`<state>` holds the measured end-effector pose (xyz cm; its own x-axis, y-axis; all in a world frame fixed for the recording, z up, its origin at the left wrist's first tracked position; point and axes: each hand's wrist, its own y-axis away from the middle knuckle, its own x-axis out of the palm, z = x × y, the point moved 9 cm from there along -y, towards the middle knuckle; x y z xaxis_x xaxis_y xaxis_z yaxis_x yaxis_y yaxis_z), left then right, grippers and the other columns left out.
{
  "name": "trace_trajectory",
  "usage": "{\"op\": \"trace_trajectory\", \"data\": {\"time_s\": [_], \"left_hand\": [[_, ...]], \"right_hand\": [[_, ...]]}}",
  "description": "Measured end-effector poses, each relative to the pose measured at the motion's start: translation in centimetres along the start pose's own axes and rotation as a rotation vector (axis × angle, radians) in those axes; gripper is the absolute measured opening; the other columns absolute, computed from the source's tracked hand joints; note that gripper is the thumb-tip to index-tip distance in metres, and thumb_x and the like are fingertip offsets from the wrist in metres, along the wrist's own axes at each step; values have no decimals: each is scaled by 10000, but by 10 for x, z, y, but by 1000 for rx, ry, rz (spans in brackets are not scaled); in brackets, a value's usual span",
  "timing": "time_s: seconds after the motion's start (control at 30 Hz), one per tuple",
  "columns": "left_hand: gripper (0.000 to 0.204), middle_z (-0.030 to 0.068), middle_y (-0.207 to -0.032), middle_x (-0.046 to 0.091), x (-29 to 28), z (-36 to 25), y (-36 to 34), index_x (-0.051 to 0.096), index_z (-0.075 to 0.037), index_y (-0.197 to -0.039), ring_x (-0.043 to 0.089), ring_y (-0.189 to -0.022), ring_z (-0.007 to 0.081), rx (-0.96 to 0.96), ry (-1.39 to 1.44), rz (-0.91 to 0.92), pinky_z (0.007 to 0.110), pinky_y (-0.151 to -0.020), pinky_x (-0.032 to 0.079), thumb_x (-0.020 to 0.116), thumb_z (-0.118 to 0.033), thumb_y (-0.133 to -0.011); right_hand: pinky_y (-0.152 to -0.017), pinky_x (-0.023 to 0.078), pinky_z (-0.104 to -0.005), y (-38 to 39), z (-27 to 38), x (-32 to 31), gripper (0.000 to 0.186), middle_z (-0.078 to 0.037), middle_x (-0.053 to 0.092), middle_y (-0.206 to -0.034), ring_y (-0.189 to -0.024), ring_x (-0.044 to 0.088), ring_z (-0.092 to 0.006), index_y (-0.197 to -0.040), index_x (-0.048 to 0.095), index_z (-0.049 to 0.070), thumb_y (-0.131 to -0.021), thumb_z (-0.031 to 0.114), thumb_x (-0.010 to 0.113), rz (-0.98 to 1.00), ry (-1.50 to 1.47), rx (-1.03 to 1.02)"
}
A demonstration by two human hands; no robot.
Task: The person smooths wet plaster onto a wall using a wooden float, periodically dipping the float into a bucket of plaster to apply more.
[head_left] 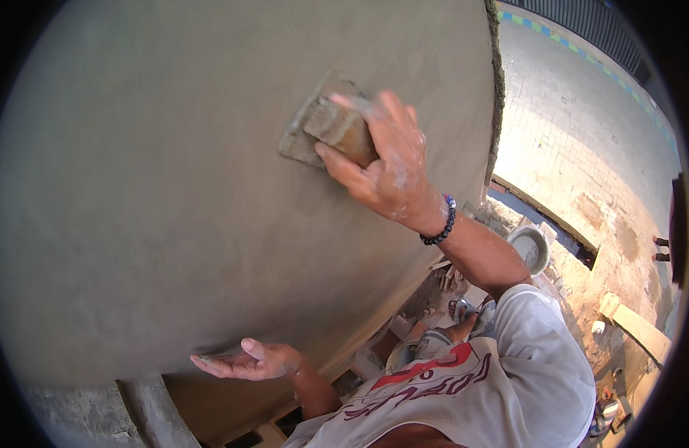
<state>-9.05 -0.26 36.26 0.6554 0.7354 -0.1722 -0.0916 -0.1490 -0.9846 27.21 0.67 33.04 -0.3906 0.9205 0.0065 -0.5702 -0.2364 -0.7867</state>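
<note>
A broad grey plastered wall (157,172) with a smooth, damp-looking surface fills the left and middle of the view. My right hand (393,153), flecked with pale plaster and wearing a beaded bracelet (443,228), is wrapped round the blocky handle of a plastering float (305,142). The float's flat plate lies against the wall; its far fingers are slightly blurred. Lower down, my left hand (253,361) is held palm up with its fingers stretched out and the thumb apart. It is close to the wall's lower part, and whether it touches is unclear.
Below on the right stands a round basin (529,246) beside a narrow trench (546,216). A plank (635,328) lies farther right among rubble. Paving (576,112) stretches beyond the wall's rough edge (498,89). A person's feet (662,250) show at the far right.
</note>
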Motion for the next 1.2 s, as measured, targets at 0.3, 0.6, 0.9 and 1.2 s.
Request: {"op": "trace_trajectory", "data": {"time_s": [0.3,0.6,0.9,1.2], "left_hand": [[786,236,-1598,138,6,26,-8,157,51,-1560,190,-1483,352,-76,-157,68,491,-1203,188,509,-356,-988],[820,219,-1610,33,13,25,-8,63,18,-1586,79,-1500,338,-68,-69,33,516,-1210,85,487,-353,-990],[827,197,-1658,56,13,37,-3,87,45,-1574,-36,-1530,370,-23,-179,-11,553,-1215,-2,509,-368,-994],[846,198,-1656,68,13,34,-4,102,51,-1571,7,-1534,351,13,-205,-60,556,-1217,19,527,-395,-992]], "right_hand": [[-707,492,-403,40,-91,-33,392,-155,574,-809,-738,569,-291,-1022,639,-13,-787,254,804,-193,-116,472],[-776,472,-401,15,-114,-33,464,-139,572,-907,-816,560,-304,-1149,645,8,-791,260,796,-240,-330,617],[-747,501,-364,-30,-135,-53,322,-135,660,-885,-825,618,-203,-941,595,-28,-845,241,744,-203,-153,504],[-660,471,-363,-26,-143,-62,387,-104,570,-784,-697,516,-199,-871,544,-9,-820,293,781,-237,-66,514]]}}
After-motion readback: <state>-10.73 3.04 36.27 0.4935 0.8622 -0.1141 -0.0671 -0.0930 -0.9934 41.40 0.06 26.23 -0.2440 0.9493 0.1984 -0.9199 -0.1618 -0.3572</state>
